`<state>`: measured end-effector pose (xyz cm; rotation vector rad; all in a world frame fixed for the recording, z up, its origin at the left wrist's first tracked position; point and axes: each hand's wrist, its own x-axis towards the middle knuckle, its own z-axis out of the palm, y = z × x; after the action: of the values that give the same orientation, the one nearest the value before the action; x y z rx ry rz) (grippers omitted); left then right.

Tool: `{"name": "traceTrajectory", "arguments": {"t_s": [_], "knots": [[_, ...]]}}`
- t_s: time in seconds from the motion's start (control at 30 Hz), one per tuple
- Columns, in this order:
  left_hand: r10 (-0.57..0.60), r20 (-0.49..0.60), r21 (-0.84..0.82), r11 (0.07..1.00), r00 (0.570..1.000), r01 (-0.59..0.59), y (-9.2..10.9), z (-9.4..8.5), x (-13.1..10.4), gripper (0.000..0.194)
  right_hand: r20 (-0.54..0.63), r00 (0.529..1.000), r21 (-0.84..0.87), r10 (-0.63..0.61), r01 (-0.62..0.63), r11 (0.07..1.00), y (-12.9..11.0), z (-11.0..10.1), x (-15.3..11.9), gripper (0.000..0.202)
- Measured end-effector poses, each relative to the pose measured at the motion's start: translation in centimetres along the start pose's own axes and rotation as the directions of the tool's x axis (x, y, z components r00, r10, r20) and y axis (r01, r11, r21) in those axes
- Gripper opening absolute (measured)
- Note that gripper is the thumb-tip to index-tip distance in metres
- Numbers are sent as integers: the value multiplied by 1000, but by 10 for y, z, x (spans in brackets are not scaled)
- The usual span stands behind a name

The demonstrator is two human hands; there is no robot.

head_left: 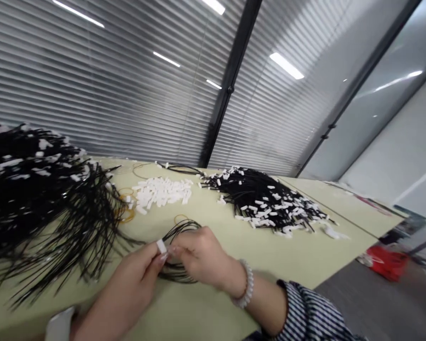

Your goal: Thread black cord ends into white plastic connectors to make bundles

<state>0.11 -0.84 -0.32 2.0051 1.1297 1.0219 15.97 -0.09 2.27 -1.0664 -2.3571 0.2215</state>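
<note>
Close together over the table's near side, my two hands meet at the end of a looped black cable bundle (179,273). Between the thumb and forefinger of my left hand (133,279) is a small white plastic connector (161,246). My right hand (208,255) is closed in a pinch right beside that connector. Black cable strands pass under and behind its fingers, and its fingertips partly hide what they grip. The loop curves out above and below the right hand.
Black cables with white ends form a large heap (28,189) at left and another pile (259,194) at right. Between them lie loose white connectors (163,191) and yellow rubber bands (126,215). A glass partition with blinds (128,94) stands behind the table (227,303). Something red (388,263) is at lower right.
</note>
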Motion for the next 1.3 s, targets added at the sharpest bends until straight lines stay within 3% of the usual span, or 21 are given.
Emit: {"name": "traceTrajectory", "arguments": {"t_s": [0.23,0.47,1.3], "knots": [[-11,20,-132,991,1000,13,-1,-2,-2,23,-5,997,139,81,-79,987,0,-20,3,24],[29,20,-219,976,999,-23,5,-4,0,22,-73,994,122,85,-76,990,-5,-19,-1,24],[21,63,-188,982,998,-8,-2,-5,-7,21,-99,992,-1,-81,81,997,-9,-21,-6,19]]}}
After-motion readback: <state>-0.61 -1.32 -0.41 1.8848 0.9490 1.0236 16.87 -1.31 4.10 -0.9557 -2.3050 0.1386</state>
